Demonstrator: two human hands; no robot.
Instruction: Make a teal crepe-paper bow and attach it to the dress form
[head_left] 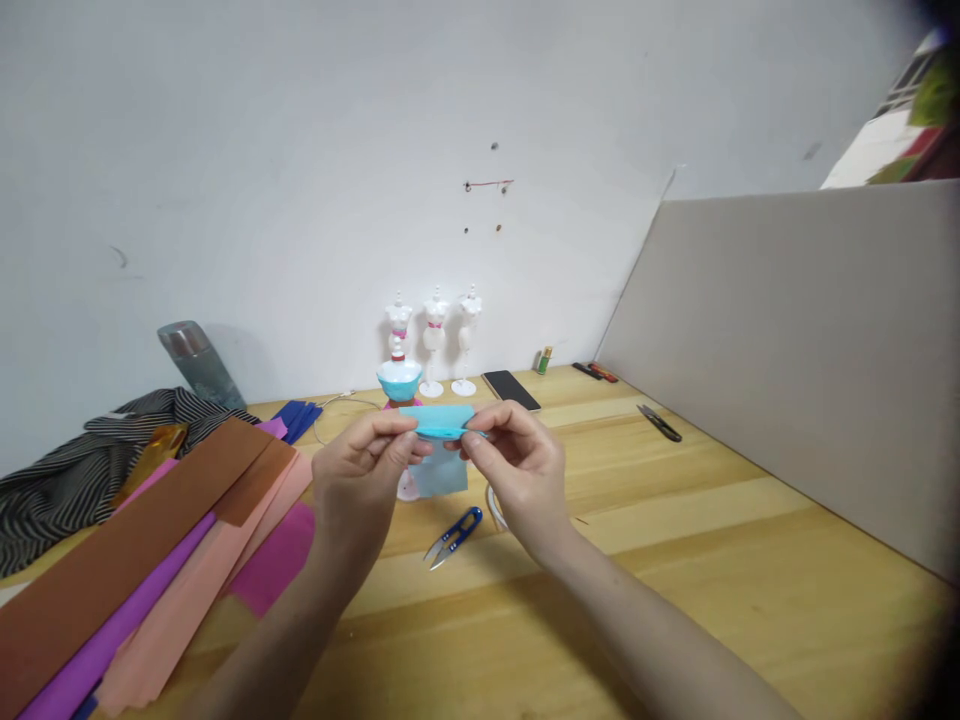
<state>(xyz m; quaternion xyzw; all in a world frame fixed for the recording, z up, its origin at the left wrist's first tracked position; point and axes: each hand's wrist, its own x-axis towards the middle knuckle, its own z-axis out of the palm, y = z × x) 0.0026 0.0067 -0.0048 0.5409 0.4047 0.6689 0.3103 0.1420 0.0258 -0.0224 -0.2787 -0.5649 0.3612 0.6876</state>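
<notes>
Between my two hands is a small light-blue piece of crepe-like paper [439, 415], with a fold or crease along its middle. My left hand [364, 465] pinches its left end between thumb and fingers. At the right end, the thumb and fingers of my right hand [521, 460] are closed on it too. A paler blue part [442, 472] shows below; whether it belongs to the same piece I cannot tell. Just behind stands a small dress form in a blue and white outfit [399, 380], its lower part partly hidden. Blue thread snips [454, 537] lie on the table below my hands.
Strips of brown paper [157, 540], pink and purple paper and a striped cloth [67, 470] cover the left side. White mini dress forms [435, 335] stand by the wall near a phone [511, 390]. Black snips [660, 422] lie right, beside a white partition [787, 350].
</notes>
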